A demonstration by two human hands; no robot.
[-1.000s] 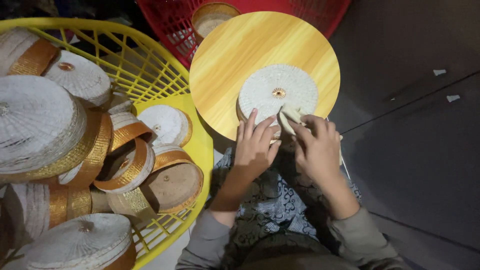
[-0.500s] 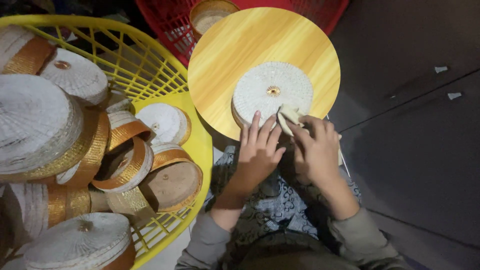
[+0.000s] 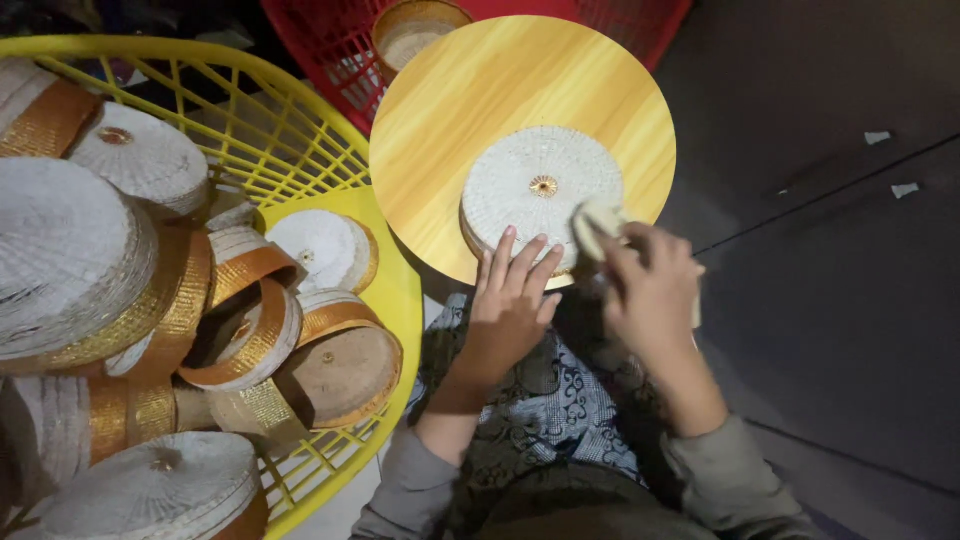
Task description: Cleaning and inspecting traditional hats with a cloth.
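Flatly, the left hand (image 3: 510, 305) presses its spread fingers on the near edge of the round white woven lid (image 3: 540, 195), which lies on the round yellow wooden board (image 3: 450, 120). Beside it, the right hand (image 3: 650, 290) pinches a small pale pad (image 3: 598, 222) against the lid's rim.

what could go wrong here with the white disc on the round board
The white disc sits near the edge of the round board, so a push from the left hand might slide it off. The right hand looks blurred, holding a small pale piece; it may slip.
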